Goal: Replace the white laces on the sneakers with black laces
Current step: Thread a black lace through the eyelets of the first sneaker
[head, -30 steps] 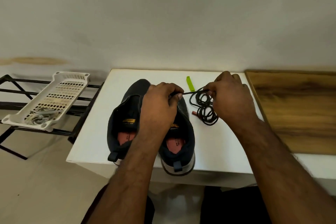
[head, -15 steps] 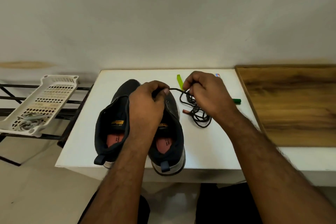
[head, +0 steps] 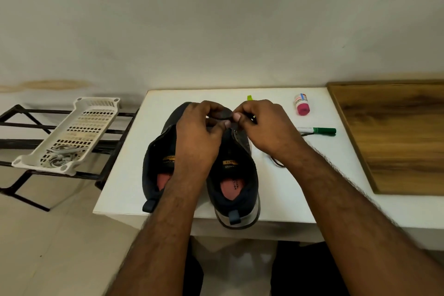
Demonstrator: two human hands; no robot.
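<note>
Both hands meet at centre frame over the toe end of the right-hand sneaker (head: 234, 170), one of two dark sneakers standing side by side, heels toward the lower edge, on the white surface (head: 125, 170). I read the left hand (head: 199, 137) as curled over the front of the shoe with thumb and fingers pinched together; the right hand (head: 262, 127) is likewise curled, its fingertips (head: 236, 116) pressed against those of the left. What they pinch is hidden, though I judge it to be the tip of the black lace (head: 276, 162), being fed into a lower eyelet; the close, opposed grip suits guiding a thin end through a small hole. Only a short stretch of that lace shows, just below the right wrist, right of the shoe. The left-hand sneaker (head: 156, 168) lies partly under the left forearm. No white lace appears on either shoe; pale cords that may be them lie in the white basket (head: 79, 127) on the black rack (head: 28, 125), left of frame. A green marker (head: 319, 131) and a pink-capped bottle (head: 302, 104) rest upper right.
</note>
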